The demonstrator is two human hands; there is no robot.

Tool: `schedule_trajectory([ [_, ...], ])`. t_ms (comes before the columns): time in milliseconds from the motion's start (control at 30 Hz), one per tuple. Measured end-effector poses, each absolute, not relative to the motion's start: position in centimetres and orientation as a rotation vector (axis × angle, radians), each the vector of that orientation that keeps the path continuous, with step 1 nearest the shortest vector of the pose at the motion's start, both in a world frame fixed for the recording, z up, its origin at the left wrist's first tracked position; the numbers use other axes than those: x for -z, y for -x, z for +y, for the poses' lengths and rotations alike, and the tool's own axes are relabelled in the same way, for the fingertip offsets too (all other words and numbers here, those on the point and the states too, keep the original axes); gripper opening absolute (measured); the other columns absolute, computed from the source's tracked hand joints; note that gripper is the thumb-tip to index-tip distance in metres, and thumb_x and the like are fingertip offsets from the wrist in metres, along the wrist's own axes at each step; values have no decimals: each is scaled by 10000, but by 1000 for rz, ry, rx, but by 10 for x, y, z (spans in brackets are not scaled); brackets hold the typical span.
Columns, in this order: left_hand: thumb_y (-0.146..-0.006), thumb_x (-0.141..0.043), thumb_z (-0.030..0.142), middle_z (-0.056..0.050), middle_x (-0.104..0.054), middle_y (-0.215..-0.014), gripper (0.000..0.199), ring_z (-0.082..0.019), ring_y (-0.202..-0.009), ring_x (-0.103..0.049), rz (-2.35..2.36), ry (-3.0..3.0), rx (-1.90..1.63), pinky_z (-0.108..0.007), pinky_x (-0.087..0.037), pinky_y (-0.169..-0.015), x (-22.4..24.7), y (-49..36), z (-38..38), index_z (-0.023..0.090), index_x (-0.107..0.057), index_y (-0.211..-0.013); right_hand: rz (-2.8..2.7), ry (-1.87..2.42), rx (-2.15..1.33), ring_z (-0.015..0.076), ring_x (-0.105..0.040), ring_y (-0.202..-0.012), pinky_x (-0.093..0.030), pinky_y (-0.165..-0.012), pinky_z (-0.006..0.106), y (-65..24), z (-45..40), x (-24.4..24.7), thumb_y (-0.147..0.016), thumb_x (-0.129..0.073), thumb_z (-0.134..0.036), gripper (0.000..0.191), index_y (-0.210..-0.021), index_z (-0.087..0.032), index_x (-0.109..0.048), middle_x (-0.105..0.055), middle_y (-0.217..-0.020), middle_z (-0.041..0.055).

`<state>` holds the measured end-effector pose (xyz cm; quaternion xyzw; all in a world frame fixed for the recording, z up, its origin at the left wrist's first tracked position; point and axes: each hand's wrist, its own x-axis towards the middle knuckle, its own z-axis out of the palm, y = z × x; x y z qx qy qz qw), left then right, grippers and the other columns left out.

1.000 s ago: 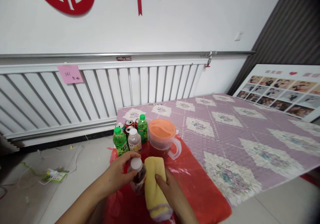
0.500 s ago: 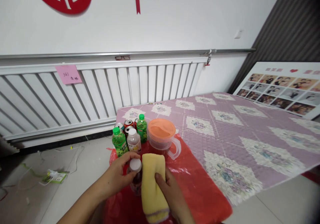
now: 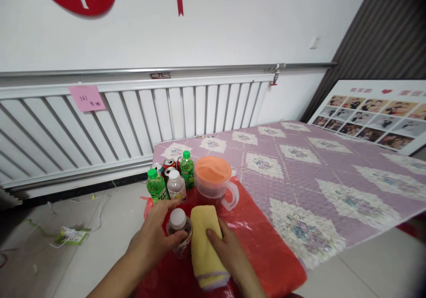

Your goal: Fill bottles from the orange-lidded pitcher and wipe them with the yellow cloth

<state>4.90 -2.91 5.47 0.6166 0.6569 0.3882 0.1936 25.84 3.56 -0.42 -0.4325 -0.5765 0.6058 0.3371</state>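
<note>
My left hand is around a small clear bottle with a white cap, its thumb against the bottle's side. My right hand grips a folded yellow cloth, thumb on top, close to the bottle's right side. Both are over a red plastic sheet. Just behind stand another white-capped bottle, two green-capped bottles, several drink cans and a clear pitcher with an orange lid.
A purple quilted cloth with floral diamonds spreads to the right. Behind runs a white radiator with a pink note. A photo board leans at the right. Cords and a green packet lie on the floor.
The left hand's fingers have loosened from the bottle's cap, with the thumb now lower on its side. The yellow cloth has shifted slightly. The view has moved a little.
</note>
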Motion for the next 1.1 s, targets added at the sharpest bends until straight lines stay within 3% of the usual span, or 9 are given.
schedule_trajectory([
  [133,-730,-665,211,-71,-641,-1102,349,-283,-1028,-603,1855,-1777,-1017,-443,-488,-898,-55,-48,-25,240,-612,-1074,-1181,956,-1838,267,-704,-869,-537,-691,356,-256,29,2,-814,-629,-468,466,-1195,-206,-566,-732,-1068,91],
  [367,-715,-612,105,-63,-647,-1185,439,-256,-1145,-586,1553,-1862,-1052,-386,-461,-1001,-68,-43,-21,250,-615,-1130,-1155,888,-1898,273,-702,-911,-537,-676,341,-250,24,4,-835,-617,-456,426,-1189,-223,-571,-724,-1113,86],
  [567,-719,-572,94,-69,-636,-1234,466,-251,-1167,-583,1528,-1831,-1021,-400,-439,-1039,-67,-37,-22,246,-595,-1159,-1608,1150,-1490,278,-666,-997,-497,-863,390,-258,37,11,-812,-602,-319,358,-1143,-183,-626,-717,-1109,101],
  [667,-723,-567,89,-65,-615,-1268,497,-246,-1198,-560,1550,-1836,-1006,-400,-419,-1053,-65,-38,-25,253,-575,-1193,-1683,1195,-1393,273,-663,-1001,-484,-882,384,-258,39,10,-800,-595,-287,366,-1147,-175,-630,-713,-1111,109],
  [800,-652,-688,145,-89,-613,-1246,593,-299,-1156,-563,1742,-1800,-1054,-451,-439,-1003,-61,-45,-26,234,-546,-1221,-1521,1100,-1539,268,-680,-959,-517,-814,380,-257,35,7,-827,-593,-337,381,-1180,-192,-596,-712,-1119,102],
  [867,-634,-727,187,-85,-643,-1150,526,-308,-1067,-594,1852,-1783,-1045,-464,-469,-936,-59,-47,-26,224,-584,-1140,-1355,1017,-1676,269,-695,-916,-536,-761,379,-256,32,5,-836,-601,-385,401,-1193,-203,-575,-720,-1101,98],
  [967,-673,-708,201,-60,-660,-1066,390,-289,-1002,-609,1882,-1817,-1008,-442,-486,-882,-60,-49,-25,235,-621,-1052,-1111,879,-1849,274,-709,-876,-549,-727,384,-253,26,2,-814,-643,-444,441,-1183,-215,-562,-730,-1075,96],
  [1100,-708,-636,139,-57,-655,-1135,416,-265,-1054,-605,1726,-1868,-1015,-397,-484,-910,-68,-49,-27,250,-609,-1108,-1013,805,-1918,285,-704,-913,-549,-761,393,-247,22,1,-768,-700,-470,472,-1157,-230,-582,-737,-1060,83],
])
